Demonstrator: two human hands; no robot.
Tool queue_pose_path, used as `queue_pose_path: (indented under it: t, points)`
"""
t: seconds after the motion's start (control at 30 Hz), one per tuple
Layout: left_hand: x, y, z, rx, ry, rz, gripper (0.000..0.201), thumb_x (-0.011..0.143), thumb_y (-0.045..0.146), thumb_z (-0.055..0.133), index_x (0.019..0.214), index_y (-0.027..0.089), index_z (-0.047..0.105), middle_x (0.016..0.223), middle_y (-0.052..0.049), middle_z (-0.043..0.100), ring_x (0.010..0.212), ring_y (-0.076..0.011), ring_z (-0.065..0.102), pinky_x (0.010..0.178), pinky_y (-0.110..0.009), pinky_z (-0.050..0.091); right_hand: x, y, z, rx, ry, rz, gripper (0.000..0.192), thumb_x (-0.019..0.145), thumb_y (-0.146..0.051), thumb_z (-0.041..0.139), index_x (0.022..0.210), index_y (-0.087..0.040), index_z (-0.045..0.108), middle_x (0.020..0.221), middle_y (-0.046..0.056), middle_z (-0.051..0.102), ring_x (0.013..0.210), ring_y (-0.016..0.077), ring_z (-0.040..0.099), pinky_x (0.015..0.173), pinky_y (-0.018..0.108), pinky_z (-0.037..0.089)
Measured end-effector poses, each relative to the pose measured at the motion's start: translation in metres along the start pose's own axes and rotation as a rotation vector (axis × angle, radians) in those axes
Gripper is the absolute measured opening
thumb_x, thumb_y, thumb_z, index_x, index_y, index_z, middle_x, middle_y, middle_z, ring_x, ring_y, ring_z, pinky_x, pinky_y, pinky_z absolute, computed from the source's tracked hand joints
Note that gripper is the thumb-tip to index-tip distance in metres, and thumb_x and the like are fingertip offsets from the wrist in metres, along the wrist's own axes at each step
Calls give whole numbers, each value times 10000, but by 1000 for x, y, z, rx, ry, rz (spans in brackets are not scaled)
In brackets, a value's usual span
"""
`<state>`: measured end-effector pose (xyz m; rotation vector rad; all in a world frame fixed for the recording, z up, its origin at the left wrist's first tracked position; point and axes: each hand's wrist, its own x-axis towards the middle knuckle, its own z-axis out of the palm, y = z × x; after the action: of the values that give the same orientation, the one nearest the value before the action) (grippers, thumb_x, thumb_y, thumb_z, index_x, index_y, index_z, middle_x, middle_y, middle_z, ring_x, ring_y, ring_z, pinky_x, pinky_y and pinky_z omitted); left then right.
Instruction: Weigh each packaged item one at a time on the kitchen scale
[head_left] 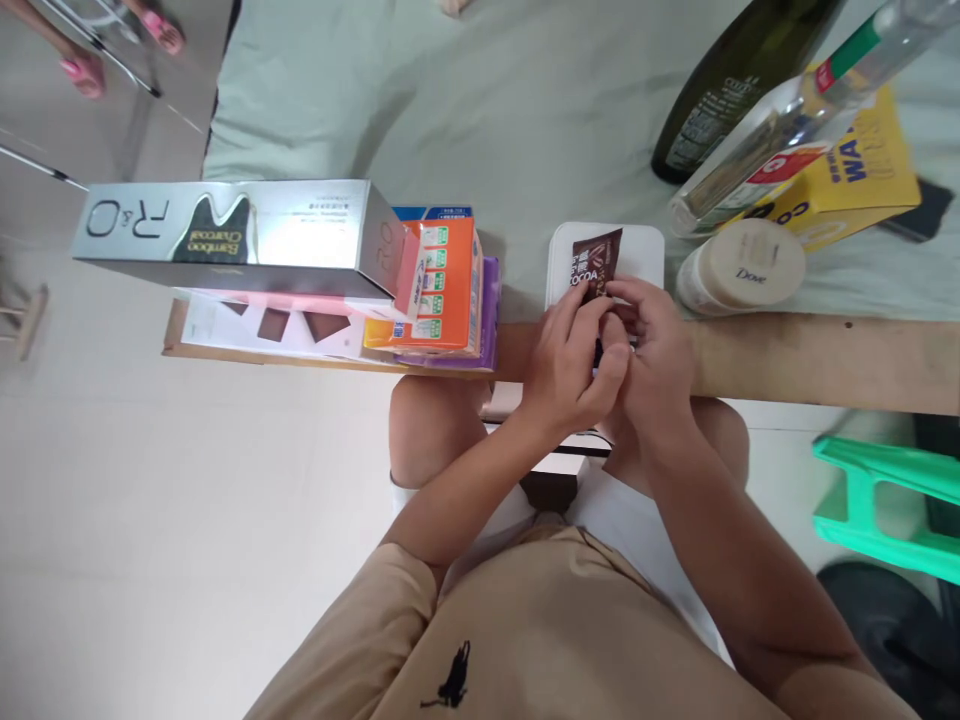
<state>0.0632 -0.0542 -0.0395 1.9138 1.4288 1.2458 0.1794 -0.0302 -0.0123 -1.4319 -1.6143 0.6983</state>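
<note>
Left hand (574, 360): fingers curled, mostly closed, gripping lower end of brown cocoa packet (600, 258). Right hand (656, 345): also curled nearly closed, pinching same packet at its lower right edge; exact thumb contact hidden between the hands. Packet sticks out just beyond both hands' fingertips, printed side up, above a white rounded thing (645, 248), which shows past the fingers; can't tell if the two touch. Left of left hand, a bit apart: purple package (490, 300), orange box (450, 290) on it, then long silver box (285, 220) farther left, labelled Bamboo Charcoal. Just right of right hand: Dove jar (750, 270), lid on. Farther out to right hand's upper right: yellow box (847, 200), clear bottle (795, 130), dark green bottle (720, 110). Green stool (862, 500) right of right forearm, low down.
</note>
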Motion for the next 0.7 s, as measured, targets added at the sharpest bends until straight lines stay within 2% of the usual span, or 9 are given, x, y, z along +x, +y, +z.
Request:
queue_pose_path:
  t: [0.1, 0.2, 0.33, 0.4, 0.5, 0.57, 0.63, 0.7]
  points:
    - [2, -3, 0, -62, 17, 0, 703, 1094, 610, 193, 1492, 108, 484, 1595, -251, 530, 1539, -318, 497, 1291, -519, 430, 9, -8, 6, 72, 46, 108, 224, 928, -372, 634, 1063, -228, 740, 1243, 101, 730, 935, 174, 746, 861, 375, 669]
    - [2, -3, -2, -126, 20, -2, 701, 1093, 616, 205, 1519, 118, 453, 1606, -249, 512, 1557, -317, 476, 1300, -525, 418, 17, -8, 8, 84, 39, 212, 167, 840, -333, 702, 941, -201, 720, 1121, 87, 748, 782, 149, 719, 792, 366, 661]
    - [-3, 2, -12, -148, 69, -48, 647, 1085, 640, 238, 1460, 172, 481, 1641, -237, 408, 1600, -316, 408, 1269, -519, 442, 22, 0, 5, 130, 24, 259, 183, 809, -304, 692, 966, -210, 692, 968, 41, 777, 694, 147, 709, 691, 333, 639]
    - [-7, 5, -19, -160, 148, -36, 576, 1091, 610, 270, 1385, 175, 508, 1581, -236, 438, 1554, -314, 448, 1232, -519, 461, 27, 5, 0, 165, 64, 242, 194, 815, -293, 679, 992, -213, 681, 944, 35, 775, 702, 149, 713, 661, 311, 622]
    - [-12, 9, -29, -253, 252, 26, 413, 1103, 504, 347, 1222, 172, 563, 1308, -179, 611, 1267, -262, 626, 1079, -440, 530, 49, 6, -7, 201, 141, 134, 234, 789, -237, 681, 1020, -208, 659, 1011, 42, 762, 804, 153, 737, 726, 314, 637]
    - [-14, 12, -34, -339, 225, 43, 344, 1104, 444, 369, 1074, 182, 589, 1057, -105, 668, 1011, -212, 656, 913, -365, 537, 73, -1, -6, 200, 127, 30, 294, 764, -172, 676, 1053, -212, 637, 1024, 38, 751, 894, 156, 751, 814, 326, 651]
    - [-13, 15, -36, -400, 132, 41, 354, 1108, 407, 356, 932, 195, 578, 857, -51, 651, 823, -180, 616, 783, -326, 492, 100, -16, 3, 196, 24, -20, 354, 782, -123, 663, 1114, -235, 611, 1051, 40, 756, 948, 153, 759, 862, 326, 649]
    - [-12, 17, -36, -428, 45, 47, 380, 1102, 395, 354, 838, 206, 553, 740, -24, 615, 718, -166, 572, 718, -320, 445, 125, -36, 22, 194, -124, 36, 383, 842, -115, 644, 1190, -266, 588, 1103, 42, 772, 957, 156, 768, 853, 334, 646]
